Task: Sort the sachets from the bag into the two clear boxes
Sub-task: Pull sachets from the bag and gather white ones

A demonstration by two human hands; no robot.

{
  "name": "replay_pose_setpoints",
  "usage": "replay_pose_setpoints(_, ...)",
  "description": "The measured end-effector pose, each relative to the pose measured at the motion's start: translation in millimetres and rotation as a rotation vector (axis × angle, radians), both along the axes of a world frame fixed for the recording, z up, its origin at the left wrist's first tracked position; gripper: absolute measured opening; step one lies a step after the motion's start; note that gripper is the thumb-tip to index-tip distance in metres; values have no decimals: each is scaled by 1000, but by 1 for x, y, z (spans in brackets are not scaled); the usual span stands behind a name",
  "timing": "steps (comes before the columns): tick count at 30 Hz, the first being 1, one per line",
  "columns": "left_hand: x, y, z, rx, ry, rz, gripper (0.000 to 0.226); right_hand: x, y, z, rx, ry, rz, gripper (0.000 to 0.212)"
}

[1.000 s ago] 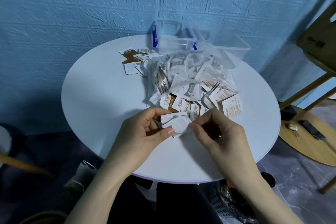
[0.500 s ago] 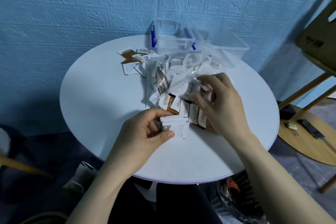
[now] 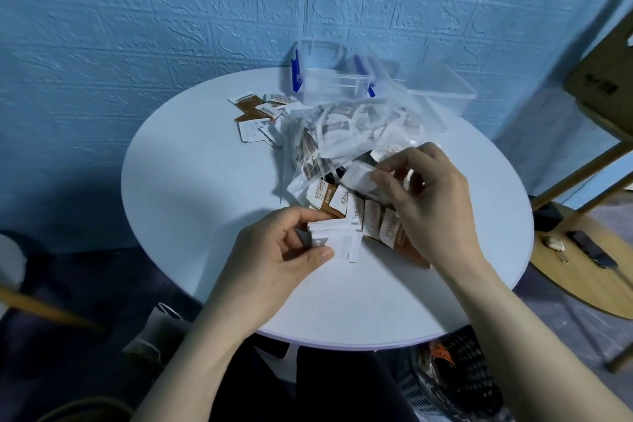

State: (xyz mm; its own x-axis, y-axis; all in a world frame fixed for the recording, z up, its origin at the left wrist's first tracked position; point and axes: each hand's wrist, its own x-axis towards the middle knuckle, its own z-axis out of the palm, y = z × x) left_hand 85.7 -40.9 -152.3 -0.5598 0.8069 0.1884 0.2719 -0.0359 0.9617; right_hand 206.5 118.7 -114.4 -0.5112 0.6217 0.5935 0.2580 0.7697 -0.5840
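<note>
Head view: left hand (image 3: 274, 257) fingers grip a white sachet stack (image 3: 337, 243) above the bench (image 3: 191, 188). Right hand (image 3: 428, 202) fingers pinch one white sachet (image 3: 359, 178) at the clear bag (image 3: 349, 137).

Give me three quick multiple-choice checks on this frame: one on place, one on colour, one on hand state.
1. Where do the two clear boxes stand?
A. At the table's far edge
B. On the floor
C. In the person's lap

2. What colour are the latches on the left box?
A. Red
B. Blue
C. Green

3. What is the left hand doing?
A. Resting flat
B. Pointing
C. Holding a stack of white sachets

Answers: 1 A, they sit behind the bag by the wall. 2 B, blue clips show. 3 C, thumb and fingers pinch the stack.
</note>
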Motion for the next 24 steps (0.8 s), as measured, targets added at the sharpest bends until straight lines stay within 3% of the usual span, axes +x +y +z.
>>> replay_pose_setpoints(5,-1,0,-1,6,-15,12,43,32,-18,-2,104,19,29,6)
replay_pose_setpoints(9,-1,2,-1,26,-28,19,41,57,-28,-19,235,-84,29,12)
replay_pose_setpoints(12,1,2,0,25,-25,19,36,62,-27,-26,141,-160,111,32)
replay_pose_setpoints(15,1,1,1,23,-17,23,42,57,-22,-29,29,-181,162,35)
replay_pose_setpoints(18,1,1,2,16,-8,26,46,52,-18,-28,27,-220,157,32)
replay_pose_setpoints(24,2,1,2,1,-19,13,35,44,-18,-24,58,-262,119,55)
